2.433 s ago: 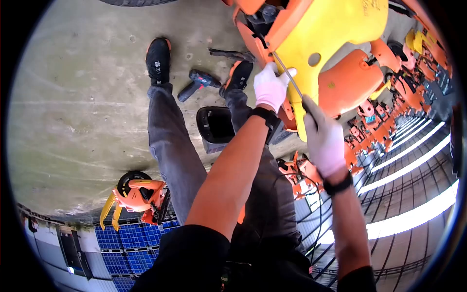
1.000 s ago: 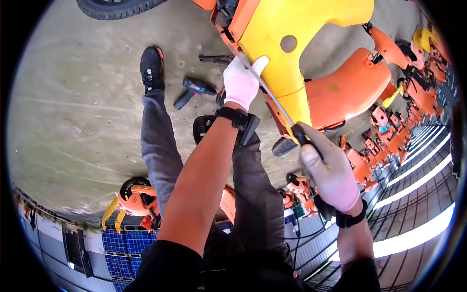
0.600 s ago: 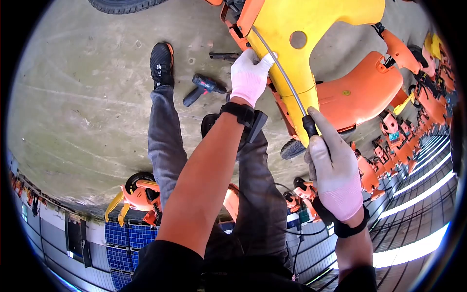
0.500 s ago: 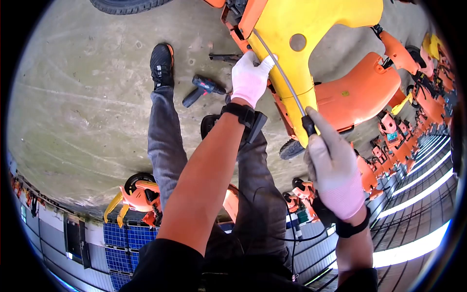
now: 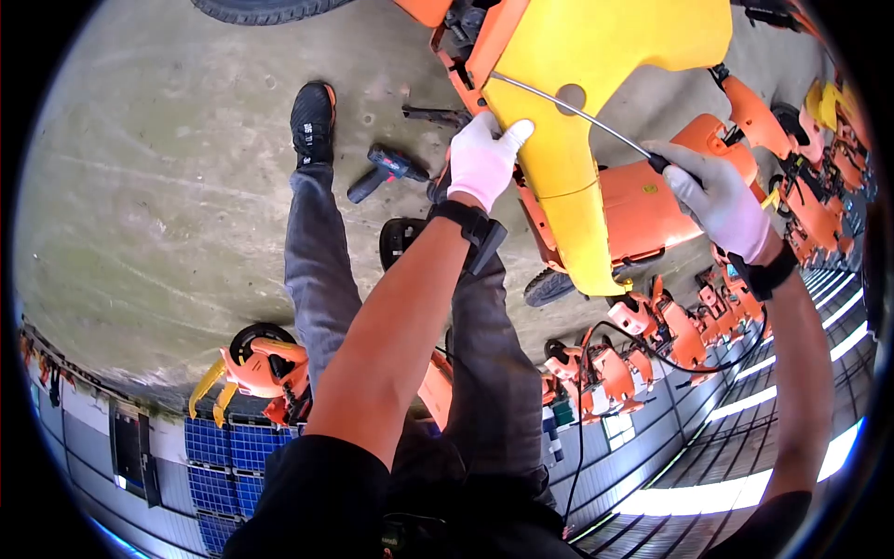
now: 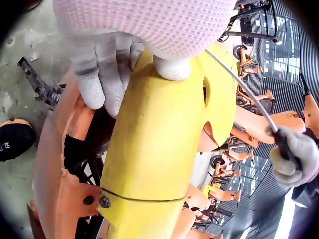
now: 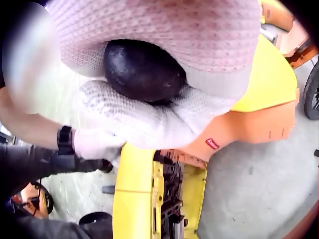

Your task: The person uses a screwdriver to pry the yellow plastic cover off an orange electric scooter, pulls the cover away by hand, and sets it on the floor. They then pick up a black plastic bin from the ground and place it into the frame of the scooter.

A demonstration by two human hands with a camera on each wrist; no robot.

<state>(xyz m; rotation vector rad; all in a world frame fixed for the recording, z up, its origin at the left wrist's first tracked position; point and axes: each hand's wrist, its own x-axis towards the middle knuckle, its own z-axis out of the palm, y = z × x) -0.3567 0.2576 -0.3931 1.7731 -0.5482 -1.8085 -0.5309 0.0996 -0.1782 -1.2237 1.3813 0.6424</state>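
Note:
A yellow scooter body panel (image 5: pixel 563 158) lies beside an orange panel (image 5: pixel 492 54), with a gap along their shared edge. My gloved left hand (image 5: pixel 482 166) grips the yellow panel's edge; in the left wrist view the thumb (image 6: pixel 172 68) presses on top while the fingers (image 6: pixel 92 84) reach over into the gap. My gloved right hand (image 5: pixel 717 197) holds a long flat screwdriver (image 5: pixel 596 121) by its black handle (image 7: pixel 144 72). Its shaft slants across the yellow panel, past a round hole, and the tip is at the seam with the orange panel.
A cordless drill (image 5: pixel 386 170) and a dark bracket (image 5: pixel 436 115) lie on the concrete floor near my shoes. A black open tub (image 5: pixel 396 244) is by my leg. A tyre (image 5: pixel 270 9) shows at the top. Several orange scooters (image 5: pixel 684 335) stand in rows to the right.
My right hand has swung right and away from the yellow panel's lower end, turning the screwdriver from along the panel to across it. My left hand stays at the panel's edge.

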